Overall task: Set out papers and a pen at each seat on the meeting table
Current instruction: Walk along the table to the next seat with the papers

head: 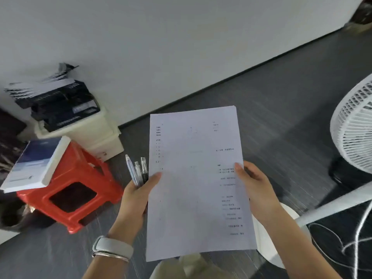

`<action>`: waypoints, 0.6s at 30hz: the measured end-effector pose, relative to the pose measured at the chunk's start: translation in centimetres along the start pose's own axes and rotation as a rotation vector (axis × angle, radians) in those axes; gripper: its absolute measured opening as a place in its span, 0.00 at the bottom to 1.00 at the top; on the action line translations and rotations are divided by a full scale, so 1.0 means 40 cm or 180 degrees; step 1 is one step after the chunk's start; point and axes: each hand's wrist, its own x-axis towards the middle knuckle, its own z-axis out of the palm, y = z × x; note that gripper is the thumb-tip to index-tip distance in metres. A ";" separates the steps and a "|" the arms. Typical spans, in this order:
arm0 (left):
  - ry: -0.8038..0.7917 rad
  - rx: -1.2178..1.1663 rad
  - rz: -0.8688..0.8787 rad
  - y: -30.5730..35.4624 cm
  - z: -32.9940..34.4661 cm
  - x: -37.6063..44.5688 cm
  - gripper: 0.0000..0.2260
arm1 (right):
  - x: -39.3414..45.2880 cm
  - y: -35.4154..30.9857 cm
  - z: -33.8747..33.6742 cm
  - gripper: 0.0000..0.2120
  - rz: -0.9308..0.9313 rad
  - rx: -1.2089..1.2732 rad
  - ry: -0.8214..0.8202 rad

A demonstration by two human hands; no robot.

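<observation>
Papers [198, 182], one stack, gripped by both hands; left hand [136, 195] also clutches three pens [138, 170].

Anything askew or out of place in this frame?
Yes: a white book lies tilted on the red stool, overhanging its left edge. Loose sheets fan untidily from the printer.

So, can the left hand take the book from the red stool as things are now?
Probably not yet. The left hand already grips three pens and pinches the stack of papers. The book lies uncovered on the red stool, but no finger is free.
</observation>
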 end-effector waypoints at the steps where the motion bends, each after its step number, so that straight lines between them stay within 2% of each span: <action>1: -0.0079 0.0015 -0.0044 0.028 0.032 0.056 0.10 | 0.046 -0.026 0.002 0.08 0.0000 0.0026 0.0084; 10: -0.0883 0.0197 -0.0417 0.185 0.395 0.582 0.09 | 0.504 -0.182 -0.034 0.08 0.0027 0.0285 0.0987; 18: -0.1816 0.0682 -0.0580 0.367 0.872 1.027 0.11 | 0.951 -0.396 -0.163 0.06 -0.0048 0.0732 0.1759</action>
